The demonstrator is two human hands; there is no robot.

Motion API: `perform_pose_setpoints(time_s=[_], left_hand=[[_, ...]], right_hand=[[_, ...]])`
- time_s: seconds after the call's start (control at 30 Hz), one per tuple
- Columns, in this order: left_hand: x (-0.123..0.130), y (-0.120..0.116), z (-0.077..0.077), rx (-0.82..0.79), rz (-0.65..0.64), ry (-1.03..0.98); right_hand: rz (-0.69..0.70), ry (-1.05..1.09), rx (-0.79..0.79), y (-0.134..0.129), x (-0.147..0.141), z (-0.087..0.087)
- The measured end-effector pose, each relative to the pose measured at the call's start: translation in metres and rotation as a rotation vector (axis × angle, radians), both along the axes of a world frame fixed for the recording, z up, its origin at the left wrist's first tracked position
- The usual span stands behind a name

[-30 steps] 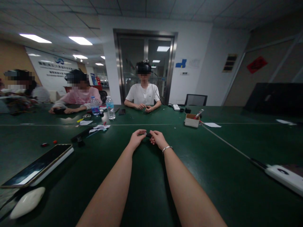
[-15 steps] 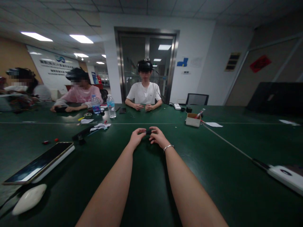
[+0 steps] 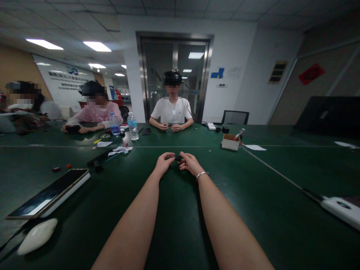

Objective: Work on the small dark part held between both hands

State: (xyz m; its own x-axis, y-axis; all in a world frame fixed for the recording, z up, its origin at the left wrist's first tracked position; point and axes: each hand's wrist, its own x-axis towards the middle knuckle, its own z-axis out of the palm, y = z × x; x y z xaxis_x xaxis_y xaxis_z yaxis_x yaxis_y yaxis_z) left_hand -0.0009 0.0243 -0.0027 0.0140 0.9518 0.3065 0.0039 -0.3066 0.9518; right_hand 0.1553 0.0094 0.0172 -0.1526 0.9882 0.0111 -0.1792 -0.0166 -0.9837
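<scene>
Both of my arms reach forward over the dark green table (image 3: 180, 210). Between my hands is a small dark object (image 3: 178, 158), too small to identify. My left hand (image 3: 164, 164) pinches its left end between thumb and fingers. On the right end, the fingers of my right hand (image 3: 190, 164) are closed around it; a silver bracelet (image 3: 202, 175) circles that wrist. The object is held just above the table, partly covered by my fingertips.
A phone on a white block (image 3: 53, 191) and a white mouse-like object (image 3: 38, 237) lie at left. Bottles (image 3: 133, 127), papers (image 3: 120, 150) and a small box (image 3: 230, 143) stand farther off. A person (image 3: 173, 108) sits opposite; others sit at left.
The fingers of my right hand have shifted slightly on the small dark object and come closer together. The whole view has moved a little.
</scene>
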Motion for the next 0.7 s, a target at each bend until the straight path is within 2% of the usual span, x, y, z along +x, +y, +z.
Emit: perform_pose_setpoints(time_s=[0.17, 0.33, 0.5, 0.7], left_hand=[[0.0003, 0.0021, -0.0011, -0.014, 0.005, -0.031], [-0.0001, 0.0037, -0.0021, -0.014, -0.017, -0.041], [-0.0005, 0.0043, -0.0024, -0.016, 0.010, -0.049], [-0.0009, 0.0056, -0.0037, -0.001, -0.011, -0.035]], right_hand=[[0.044, 0.002, 0.063, 0.0010, 0.0015, -0.0002], [0.067, -0.036, -0.008, 0.0012, 0.0026, -0.0002], [0.139, -0.029, 0.072, -0.0006, 0.0046, 0.0004], [0.145, -0.052, -0.008, 0.0014, 0.0035, -0.0012]])
